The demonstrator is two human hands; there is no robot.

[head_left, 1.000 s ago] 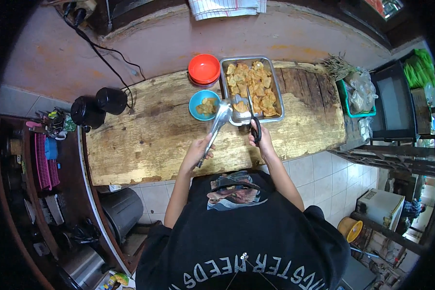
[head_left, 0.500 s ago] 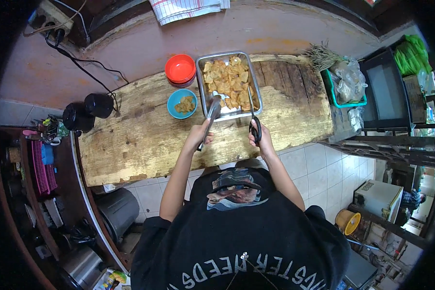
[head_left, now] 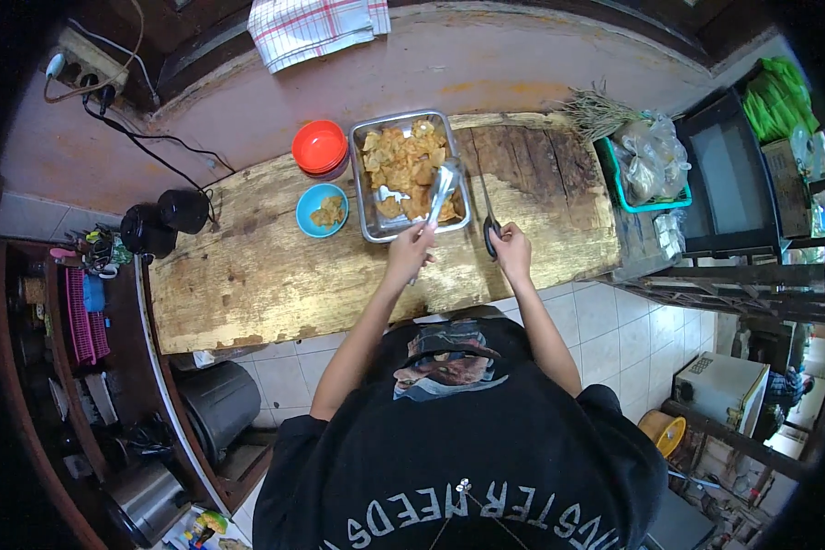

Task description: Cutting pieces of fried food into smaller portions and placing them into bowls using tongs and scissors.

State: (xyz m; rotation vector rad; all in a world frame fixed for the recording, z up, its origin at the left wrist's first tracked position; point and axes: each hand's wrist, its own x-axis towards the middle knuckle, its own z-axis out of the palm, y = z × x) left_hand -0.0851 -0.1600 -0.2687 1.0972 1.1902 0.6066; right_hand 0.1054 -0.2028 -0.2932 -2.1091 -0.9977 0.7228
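Over the tray [head_left: 367, 229], left hand [head_left: 411, 249] angles tongs [head_left: 437, 197] lengthwise, tips away.

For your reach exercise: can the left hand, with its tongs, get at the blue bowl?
Probably yes: the left hand holds the tongs over the tray; the blue bowl sits beside it, nothing between.

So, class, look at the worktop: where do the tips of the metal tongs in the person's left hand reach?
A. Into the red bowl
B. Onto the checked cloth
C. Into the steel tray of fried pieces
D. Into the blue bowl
C: the left hand holds the metal tongs with their tips over the fried pieces in the steel tray.
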